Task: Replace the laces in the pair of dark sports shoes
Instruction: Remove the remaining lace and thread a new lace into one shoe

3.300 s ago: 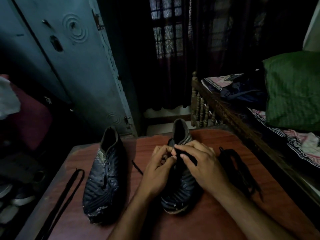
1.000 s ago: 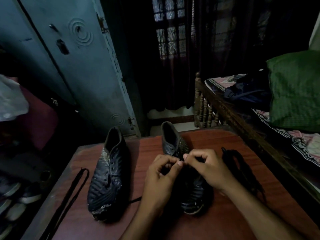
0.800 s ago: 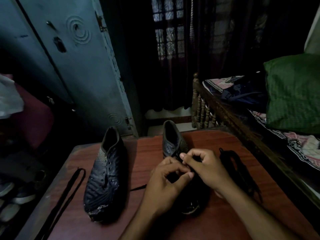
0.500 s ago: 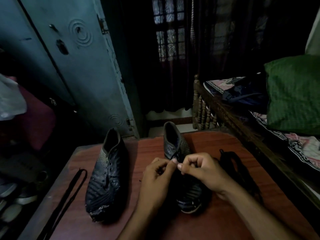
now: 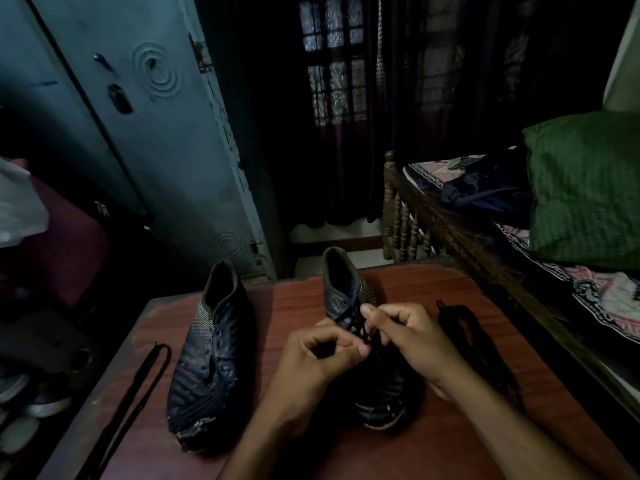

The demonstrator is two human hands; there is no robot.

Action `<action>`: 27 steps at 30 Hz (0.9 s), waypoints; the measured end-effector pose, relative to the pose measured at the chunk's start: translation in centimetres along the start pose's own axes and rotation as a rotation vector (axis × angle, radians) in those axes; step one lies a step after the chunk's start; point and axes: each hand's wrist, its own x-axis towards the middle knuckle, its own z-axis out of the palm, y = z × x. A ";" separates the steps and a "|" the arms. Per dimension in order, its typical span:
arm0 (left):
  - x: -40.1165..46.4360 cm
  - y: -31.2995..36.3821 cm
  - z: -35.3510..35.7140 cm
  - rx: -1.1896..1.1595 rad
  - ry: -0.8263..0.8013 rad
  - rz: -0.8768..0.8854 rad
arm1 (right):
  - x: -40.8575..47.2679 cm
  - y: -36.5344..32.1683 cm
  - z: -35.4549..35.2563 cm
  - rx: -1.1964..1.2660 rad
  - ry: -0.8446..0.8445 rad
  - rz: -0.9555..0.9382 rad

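Observation:
Two dark sports shoes stand on a reddish wooden table [image 5: 433, 292], toes toward me. The left shoe [image 5: 211, 355] has no lace in it. The right shoe [image 5: 346, 289] is partly laced with a black lace [image 5: 356, 327], and both hands work over its eyelets. My left hand [image 5: 311, 358] has its fingers curled and pinches the lace near the shoe's middle. My right hand [image 5: 412, 341] pinches the lace just above it. The hands hide the shoe's midsection.
A loose black lace [image 5: 135, 400] lies along the table's left edge. Another bundle of black lace [image 5: 474, 344] lies right of my right hand. A wooden bed rail [image 5: 460, 237] and bed with a green pillow [image 5: 585, 188] border the right. A blue cabinet [image 5: 156, 140] stands behind left.
The right shoe has turned slightly, heel leftward. Both hands have kept pinching and working the lace, shifting a little along the eyelets. The lace tail seen left of the shoe is gone from view.

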 end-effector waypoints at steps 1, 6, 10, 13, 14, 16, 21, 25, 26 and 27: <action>-0.1 0.0 -0.1 0.003 -0.026 0.009 | 0.0 0.1 0.1 -0.008 -0.014 0.003; -0.3 0.4 -0.3 0.060 -0.095 0.023 | 0.0 0.0 0.2 0.029 -0.101 -0.023; -0.1 0.1 0.0 0.072 0.058 -0.019 | -0.3 -0.5 -0.3 0.130 -0.267 -0.018; 0.1 -0.3 0.3 0.100 0.119 -0.030 | -0.5 -0.9 -0.6 0.013 -0.387 -0.087; 0.1 -0.3 0.4 0.120 0.129 -0.037 | -0.5 -1.1 -0.7 -0.029 -0.414 -0.099; 0.2 -0.2 0.4 0.170 0.136 -0.037 | -0.5 -1.4 -0.8 -0.095 -0.440 -0.113; 0.2 -0.2 0.5 -0.020 0.154 -0.084 | -0.4 -0.9 -0.8 -0.107 -0.374 -0.107; -0.1 0.4 0.3 -0.023 0.081 -0.022 | -0.3 -0.7 -0.3 0.029 -0.114 0.032; -0.1 0.5 0.3 -0.010 0.055 -0.015 | -0.2 -0.7 -0.1 0.062 -0.089 0.046; -0.1 0.6 0.2 0.005 0.023 -0.011 | -0.2 -0.8 0.0 0.070 -0.086 0.051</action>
